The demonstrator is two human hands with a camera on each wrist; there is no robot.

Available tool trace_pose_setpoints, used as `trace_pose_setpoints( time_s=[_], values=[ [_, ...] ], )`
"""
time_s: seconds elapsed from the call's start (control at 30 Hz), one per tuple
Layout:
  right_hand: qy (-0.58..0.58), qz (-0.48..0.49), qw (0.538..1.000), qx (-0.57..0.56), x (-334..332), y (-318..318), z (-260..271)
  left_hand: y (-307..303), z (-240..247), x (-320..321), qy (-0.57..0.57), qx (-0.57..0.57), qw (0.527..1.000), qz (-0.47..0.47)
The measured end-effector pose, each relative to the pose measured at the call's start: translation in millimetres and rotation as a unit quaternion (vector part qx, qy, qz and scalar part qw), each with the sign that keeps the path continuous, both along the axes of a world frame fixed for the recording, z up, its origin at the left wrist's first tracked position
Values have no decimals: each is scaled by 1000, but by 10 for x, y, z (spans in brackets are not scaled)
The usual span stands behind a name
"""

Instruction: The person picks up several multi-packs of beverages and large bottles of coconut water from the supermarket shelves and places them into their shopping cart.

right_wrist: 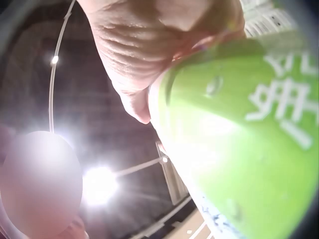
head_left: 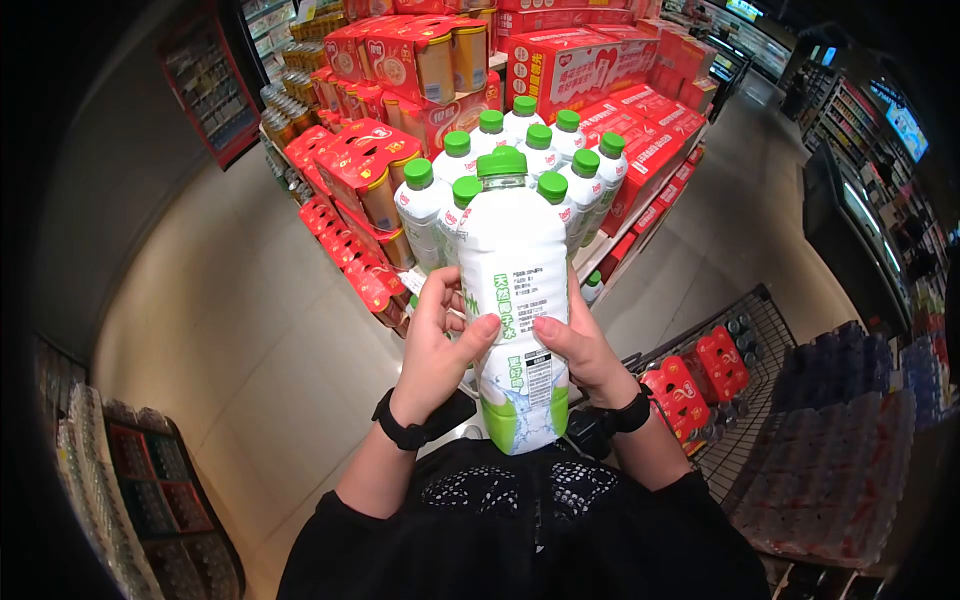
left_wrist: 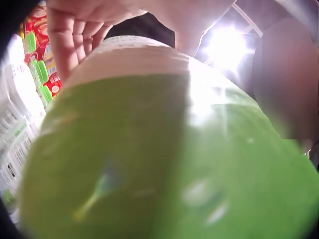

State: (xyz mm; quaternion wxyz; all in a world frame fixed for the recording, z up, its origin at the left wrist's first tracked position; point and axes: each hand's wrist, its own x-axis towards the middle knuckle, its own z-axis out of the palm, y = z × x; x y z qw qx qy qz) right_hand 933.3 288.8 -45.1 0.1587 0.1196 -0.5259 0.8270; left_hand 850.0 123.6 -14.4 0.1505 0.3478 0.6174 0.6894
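Note:
A large white bottle [head_left: 515,250] with a green cap and green base is held upright before the chest, its printed side towards the head camera. The left hand [head_left: 440,335] grips its left side, thumb on the front. On the other side the right hand [head_left: 590,350] grips it, thumb also on the front and fingers hidden behind. In the left wrist view the bottle's green base [left_wrist: 149,149] fills the picture, with the left hand [left_wrist: 114,20] above. The right wrist view shows the right hand [right_wrist: 159,45] against the bottle's green part [right_wrist: 224,109].
Several similar bottles [head_left: 420,200] stand just beyond, among red boxes [head_left: 640,130] and red-lidded packs [head_left: 365,150]. A shopping cart [head_left: 765,310] with red packs stands at the right. Stacked bottled drinks [head_left: 840,460] are at the lower right, more [head_left: 90,480] at the lower left.

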Motion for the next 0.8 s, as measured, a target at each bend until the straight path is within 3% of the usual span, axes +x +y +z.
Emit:
trace_pose_setpoints(
  time_s=[0.13,0.23,0.33,0.43,0.53,0.7,0.8],
  values=[
    [5,103,972,-210,-77,120,-217,-118,140,62,85,-14,995,-54],
    [5,86,956,-281,-145,188,-242,-251,-113,12,-59,-69,986,-138],
    [0,88,946,-311,-163,182,-154,-336,-504,-36,-176,-89,930,-312],
    [29,89,940,-327,-178,92,-79,-209,-521,222,-175,-71,930,-314],
    [48,150,940,-302,-194,69,-124,-187,-526,300,-149,-61,939,-305],
    [-10,113,973,-202,-195,260,-307,-198,-532,277,-127,-62,946,-291],
    [-27,30,998,-45,-40,406,-112,-182,-532,296,-93,-38,968,-228]
  ],
)
